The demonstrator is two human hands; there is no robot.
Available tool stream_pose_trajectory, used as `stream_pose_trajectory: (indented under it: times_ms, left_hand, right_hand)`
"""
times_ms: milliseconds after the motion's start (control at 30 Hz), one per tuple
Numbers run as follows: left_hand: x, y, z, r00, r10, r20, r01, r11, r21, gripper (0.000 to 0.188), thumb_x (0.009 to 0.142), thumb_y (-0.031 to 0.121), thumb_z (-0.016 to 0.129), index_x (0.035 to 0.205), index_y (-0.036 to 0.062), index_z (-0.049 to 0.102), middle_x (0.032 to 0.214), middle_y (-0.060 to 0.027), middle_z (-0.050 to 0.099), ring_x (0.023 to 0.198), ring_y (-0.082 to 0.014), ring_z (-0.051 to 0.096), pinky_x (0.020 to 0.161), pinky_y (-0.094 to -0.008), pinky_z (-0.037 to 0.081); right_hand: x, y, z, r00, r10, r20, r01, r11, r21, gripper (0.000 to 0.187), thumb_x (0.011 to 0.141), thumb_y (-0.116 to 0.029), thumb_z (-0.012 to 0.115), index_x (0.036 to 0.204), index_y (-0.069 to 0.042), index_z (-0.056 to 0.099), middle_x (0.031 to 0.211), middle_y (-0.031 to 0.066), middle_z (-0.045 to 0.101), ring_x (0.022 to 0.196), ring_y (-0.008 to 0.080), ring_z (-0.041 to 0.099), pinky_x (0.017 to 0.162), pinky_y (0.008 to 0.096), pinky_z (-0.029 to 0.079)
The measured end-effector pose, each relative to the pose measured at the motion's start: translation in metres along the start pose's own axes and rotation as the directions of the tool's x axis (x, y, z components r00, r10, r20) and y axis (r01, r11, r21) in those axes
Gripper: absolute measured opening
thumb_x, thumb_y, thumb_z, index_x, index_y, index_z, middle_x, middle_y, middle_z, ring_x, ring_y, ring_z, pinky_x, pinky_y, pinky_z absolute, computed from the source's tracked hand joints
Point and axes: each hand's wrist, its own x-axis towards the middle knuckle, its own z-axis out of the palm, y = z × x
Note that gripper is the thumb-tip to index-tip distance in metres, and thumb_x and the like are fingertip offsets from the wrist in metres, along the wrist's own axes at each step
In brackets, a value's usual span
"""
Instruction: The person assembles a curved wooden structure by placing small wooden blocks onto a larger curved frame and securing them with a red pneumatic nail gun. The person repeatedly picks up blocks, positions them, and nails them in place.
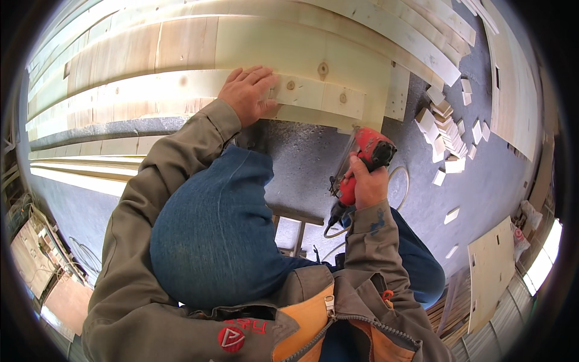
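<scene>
Nearest, the right hand (369,184) has its grip wrapped tight around a red nail gun (365,158), held above the grey floor (313,160), its hose (398,181) looping beside it. Farther left, the left hand (248,93) lies flat, fingers spread, on a pale wooden board (313,93). Small wood offcuts (446,127) lie scattered at far right.

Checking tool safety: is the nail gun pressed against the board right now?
No, the right hand holds the nail gun clear of the board.
</scene>
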Motion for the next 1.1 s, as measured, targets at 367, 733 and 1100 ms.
stream_pose_trajectory:
  times_ms: [367,733,1100]
  left_hand:
    - [0.001,-0.011,0.011,0.998,-0.048,-0.043,0.041,0.987,-0.156,0.054,0.091,0.028,0.079,0.141,0.0143,0.066,0.150,-0.0082,0.059,0.145,-0.0292,0.049,0.124,-0.0487,0.031]
    - [0.008,-0.005,0.014,0.996,-0.090,0.020,0.092,0.986,-0.137,0.069,0.087,0.036,0.081,0.147,0.0116,0.060,0.156,-0.0098,0.053,0.150,-0.0294,0.043,0.127,-0.0514,0.025]
    - [0.044,0.043,0.002,0.984,0.111,0.137,-0.116,0.993,0.032,0.081,0.074,0.024,0.087,0.147,0.0069,0.054,0.149,-0.0141,0.055,0.142,-0.0346,0.049,0.119,-0.0480,0.040]
  right_hand:
    - [0.000,0.002,-0.006,1.000,-0.006,-0.029,0.006,1.000,-0.004,0.019,0.097,-0.013,0.075,0.109,0.000,0.069,0.076,0.0051,0.066,0.061,0.0150,0.062,0.056,0.0307,0.051]
    - [-0.008,-0.019,-0.053,0.985,-0.105,-0.141,0.104,0.994,-0.012,0.021,0.096,-0.016,0.076,0.106,0.000,0.067,0.070,0.0056,0.064,0.056,0.0159,0.062,0.053,0.0315,0.050]
    - [0.094,-0.048,-0.278,0.842,-0.134,-0.522,-0.040,0.950,-0.309,0.029,0.090,-0.027,0.077,0.092,0.001,0.068,0.074,0.0133,0.068,0.052,0.0234,0.063,0.046,0.0422,0.050]
